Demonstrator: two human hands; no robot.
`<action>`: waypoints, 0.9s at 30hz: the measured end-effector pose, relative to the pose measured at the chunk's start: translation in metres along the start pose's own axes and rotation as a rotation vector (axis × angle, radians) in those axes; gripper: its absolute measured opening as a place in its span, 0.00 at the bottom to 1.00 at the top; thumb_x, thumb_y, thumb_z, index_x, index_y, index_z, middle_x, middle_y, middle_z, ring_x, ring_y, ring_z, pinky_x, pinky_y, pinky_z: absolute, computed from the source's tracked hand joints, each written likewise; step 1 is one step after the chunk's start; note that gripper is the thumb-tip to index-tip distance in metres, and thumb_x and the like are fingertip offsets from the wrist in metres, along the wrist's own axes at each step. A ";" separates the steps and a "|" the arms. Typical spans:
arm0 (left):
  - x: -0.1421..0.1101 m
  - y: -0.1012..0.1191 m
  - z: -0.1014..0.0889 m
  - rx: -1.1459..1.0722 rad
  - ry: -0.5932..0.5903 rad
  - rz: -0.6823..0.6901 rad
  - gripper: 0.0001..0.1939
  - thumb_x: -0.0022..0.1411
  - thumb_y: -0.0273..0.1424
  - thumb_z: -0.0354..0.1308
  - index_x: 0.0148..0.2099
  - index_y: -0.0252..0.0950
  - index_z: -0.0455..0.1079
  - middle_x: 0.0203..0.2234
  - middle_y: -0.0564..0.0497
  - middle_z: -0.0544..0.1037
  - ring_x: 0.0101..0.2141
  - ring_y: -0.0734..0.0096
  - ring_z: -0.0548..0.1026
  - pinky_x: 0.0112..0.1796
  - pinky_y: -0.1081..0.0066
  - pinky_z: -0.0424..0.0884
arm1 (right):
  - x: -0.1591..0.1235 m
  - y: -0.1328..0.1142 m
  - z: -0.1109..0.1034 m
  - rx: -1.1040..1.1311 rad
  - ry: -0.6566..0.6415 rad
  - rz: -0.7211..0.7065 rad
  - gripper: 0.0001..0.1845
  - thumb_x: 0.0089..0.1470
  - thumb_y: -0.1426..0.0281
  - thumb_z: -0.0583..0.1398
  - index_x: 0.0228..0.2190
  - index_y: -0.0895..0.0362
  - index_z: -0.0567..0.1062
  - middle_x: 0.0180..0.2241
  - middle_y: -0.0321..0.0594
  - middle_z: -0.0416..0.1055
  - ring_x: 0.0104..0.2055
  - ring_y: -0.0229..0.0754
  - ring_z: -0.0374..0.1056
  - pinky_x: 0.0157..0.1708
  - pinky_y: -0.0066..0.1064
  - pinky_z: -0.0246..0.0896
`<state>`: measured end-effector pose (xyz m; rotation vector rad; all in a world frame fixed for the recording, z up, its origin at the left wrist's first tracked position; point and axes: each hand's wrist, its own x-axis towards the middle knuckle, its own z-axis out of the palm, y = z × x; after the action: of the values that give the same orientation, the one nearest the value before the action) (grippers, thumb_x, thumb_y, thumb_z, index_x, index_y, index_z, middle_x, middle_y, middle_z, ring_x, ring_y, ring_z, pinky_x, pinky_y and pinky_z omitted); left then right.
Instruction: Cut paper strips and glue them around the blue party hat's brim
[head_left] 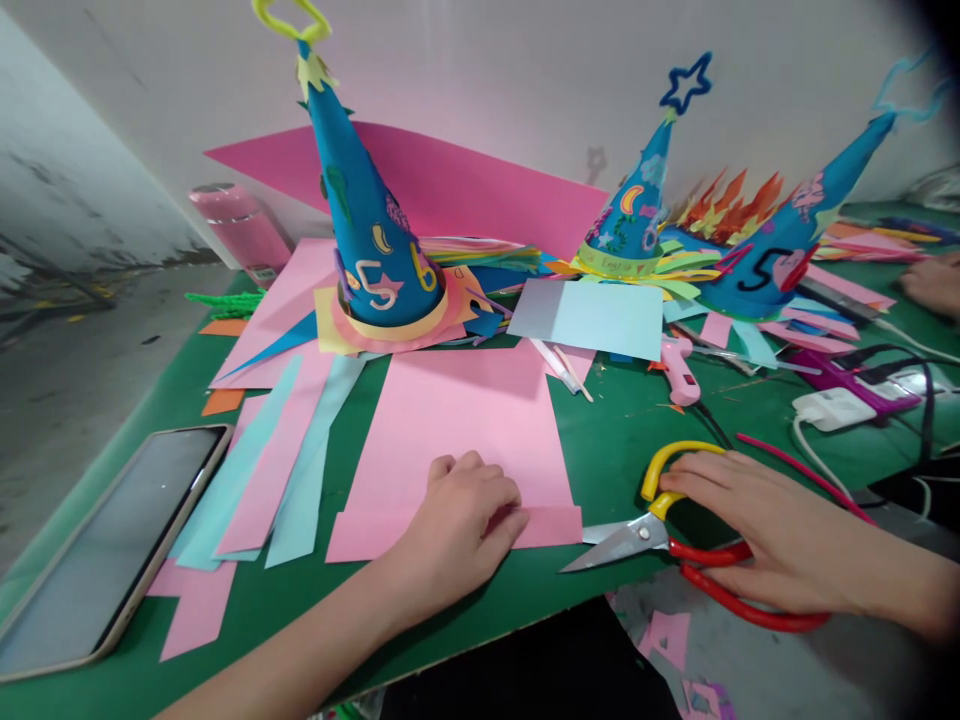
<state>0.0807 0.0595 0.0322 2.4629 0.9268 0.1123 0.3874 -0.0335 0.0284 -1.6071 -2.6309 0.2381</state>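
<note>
A sheet of pink paper lies flat on the green table, with a narrow pink strip or folded band across its near edge. My left hand rests on that band with curled fingers, thumb and fingertips pressed to the paper. My right hand is closed on scissors with one yellow and one red handle. Their blades are slightly apart and point left. One blade reaches the right end of the pink band; whether it lies under the paper I cannot tell.
Pink and light blue paper strips and a phone lie left. Decorated blue cone hats stand behind, near a pink bottle. A pink glue gun and power strip lie right. Another person's hand shows far right.
</note>
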 end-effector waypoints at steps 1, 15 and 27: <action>0.000 -0.001 0.002 0.016 0.015 0.002 0.11 0.64 0.31 0.49 0.29 0.36 0.66 0.26 0.52 0.72 0.32 0.66 0.65 0.37 0.63 0.58 | 0.001 -0.002 0.001 -0.003 0.001 -0.007 0.26 0.44 0.66 0.61 0.48 0.54 0.68 0.47 0.46 0.69 0.49 0.50 0.66 0.45 0.43 0.64; -0.005 -0.009 0.013 0.276 -0.122 0.382 0.21 0.70 0.35 0.38 0.63 0.41 0.53 0.63 0.50 0.53 0.62 0.57 0.49 0.57 0.48 0.38 | -0.012 -0.005 0.010 0.003 0.022 0.026 0.27 0.48 0.61 0.60 0.50 0.55 0.62 0.47 0.49 0.68 0.50 0.51 0.66 0.45 0.41 0.67; -0.008 -0.006 0.013 0.270 -0.116 0.392 0.24 0.68 0.38 0.41 0.64 0.39 0.53 0.63 0.48 0.53 0.62 0.56 0.49 0.58 0.48 0.39 | -0.009 -0.009 0.014 0.017 0.092 -0.040 0.29 0.46 0.63 0.61 0.50 0.57 0.65 0.49 0.51 0.67 0.51 0.52 0.65 0.46 0.42 0.67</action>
<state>0.0743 0.0534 0.0189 2.8407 0.4235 -0.0253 0.3821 -0.0473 0.0167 -1.5206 -2.5817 0.1801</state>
